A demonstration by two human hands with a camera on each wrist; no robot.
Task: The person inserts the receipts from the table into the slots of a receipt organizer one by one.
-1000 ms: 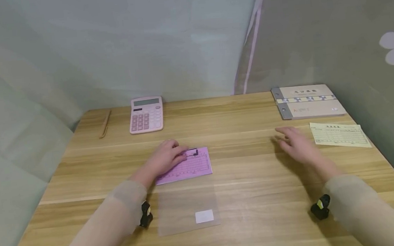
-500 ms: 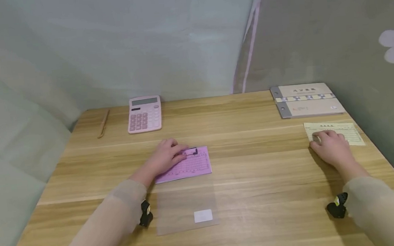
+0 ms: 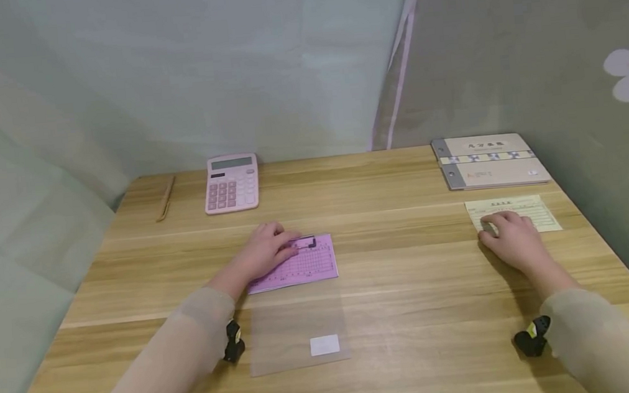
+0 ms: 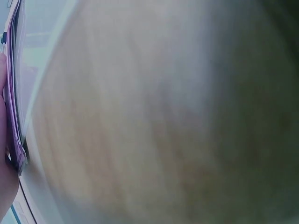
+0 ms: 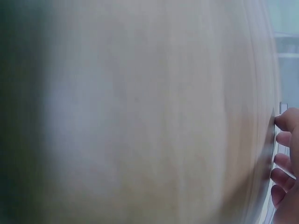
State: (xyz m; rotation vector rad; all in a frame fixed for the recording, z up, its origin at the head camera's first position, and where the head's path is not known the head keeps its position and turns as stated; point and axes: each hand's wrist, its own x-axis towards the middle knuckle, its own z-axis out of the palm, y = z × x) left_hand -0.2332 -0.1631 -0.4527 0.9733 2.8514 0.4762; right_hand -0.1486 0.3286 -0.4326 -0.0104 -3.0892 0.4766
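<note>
Right now the person's right hand [image 3: 511, 238] rests with fingers lightly bent on the near left corner of a pale yellow printed paper slip [image 3: 518, 212], which lies flat at the right side of the light wooden table [image 3: 411, 275]; the fingertips press down on the sheet rather than pinch it, and in the right wrist view only the bent fingertips [image 5: 285, 122] show at the edge of a blur. Over to the left, the left hand [image 3: 265, 251] lies flat, fingers nearly straight, on the left part of a pink printed form sheet [image 3: 303, 263] near the table's middle, and a small black binder clip [image 3: 308, 242] sits on that sheet's far edge just beside the fingertips. Just near of the pink sheet a clear plastic sleeve with a small white label [image 3: 298, 335] lies flat on the wood. Just beyond the yellow slip, at the far right corner, a beige bound booklet with a grey spine [image 3: 488, 161] lies closed. At the far left a pink desk calculator [image 3: 232, 182] sits, and left of it a thin wooden pencil [image 3: 165, 198]. Both forearms wear beige sleeves.
</note>
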